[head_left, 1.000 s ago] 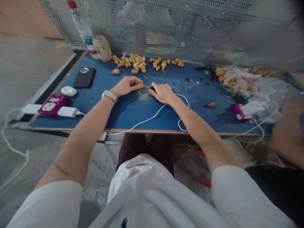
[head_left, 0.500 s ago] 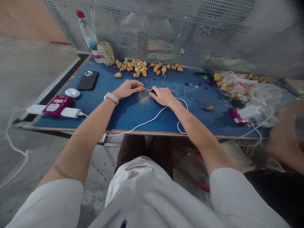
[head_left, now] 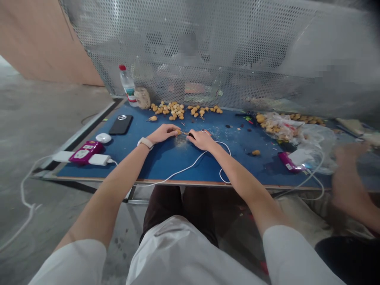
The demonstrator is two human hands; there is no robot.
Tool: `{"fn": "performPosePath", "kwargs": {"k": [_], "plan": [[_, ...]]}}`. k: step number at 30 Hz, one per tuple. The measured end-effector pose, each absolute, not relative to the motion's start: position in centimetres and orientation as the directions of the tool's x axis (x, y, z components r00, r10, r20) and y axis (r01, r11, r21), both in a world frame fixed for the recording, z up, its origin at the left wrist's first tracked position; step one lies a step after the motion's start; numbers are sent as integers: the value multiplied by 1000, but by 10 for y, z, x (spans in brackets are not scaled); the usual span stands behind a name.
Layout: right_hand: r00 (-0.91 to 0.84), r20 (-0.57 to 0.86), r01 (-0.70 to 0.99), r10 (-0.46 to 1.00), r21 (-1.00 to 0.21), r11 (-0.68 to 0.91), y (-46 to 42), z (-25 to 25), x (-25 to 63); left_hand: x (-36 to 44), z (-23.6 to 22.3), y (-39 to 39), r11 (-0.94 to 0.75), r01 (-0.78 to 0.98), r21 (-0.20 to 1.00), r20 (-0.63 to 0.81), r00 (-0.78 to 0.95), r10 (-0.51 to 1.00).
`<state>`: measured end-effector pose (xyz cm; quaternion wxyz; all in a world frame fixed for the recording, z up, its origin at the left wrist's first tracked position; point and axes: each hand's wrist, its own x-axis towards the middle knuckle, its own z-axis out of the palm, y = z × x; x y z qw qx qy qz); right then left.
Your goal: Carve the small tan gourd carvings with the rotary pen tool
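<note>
Over the blue tabletop (head_left: 166, 158), my left hand (head_left: 162, 133) pinches a small tan gourd (head_left: 177, 132) between thumb and fingers. Facing it from the right, my right hand (head_left: 201, 139) is closed around a black-handled tool (head_left: 190, 134) with a thin shaft pointing at the gourd. Most of the tool is hidden by my fingers, and whether its tip touches the gourd is too small to tell. A white cord (head_left: 190, 166) runs by my right hand across the table. Pale dust (head_left: 181, 141) lies below the gourd.
Several small gourds (head_left: 170, 109) are heaped at the back, near a bottle (head_left: 128, 89) and a jar (head_left: 142, 98). Left stand a phone (head_left: 120, 125), a white case (head_left: 103, 138) and a purple power strip (head_left: 86, 153). Right are plastic bags (head_left: 314, 142) and a co-worker's blurred arm (head_left: 350, 178).
The camera has tilted up, so the table sits lower in view. Both hands keep their hold on gourd and tool. The co-worker's arm at right has moved farther over the table.
</note>
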<state>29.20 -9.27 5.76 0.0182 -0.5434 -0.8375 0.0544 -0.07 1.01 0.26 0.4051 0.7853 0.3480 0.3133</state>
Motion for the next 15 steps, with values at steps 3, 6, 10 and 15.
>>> {"fn": "performPosePath", "kwargs": {"k": [3,6,10,15], "plan": [[-389,-47,919,920,-84,384,-95,60,291,-1,5,7,-443,317,839,211,560,801],[-378,-56,925,924,-65,374,-97,62,290,0,6,6,-444,312,840,213,563,798],[-373,-61,926,926,-84,367,-97,62,291,2,6,6,-438,290,851,222,557,800],[-377,-54,922,925,-112,370,-94,61,294,2,7,7,-444,300,845,221,559,799]]}}
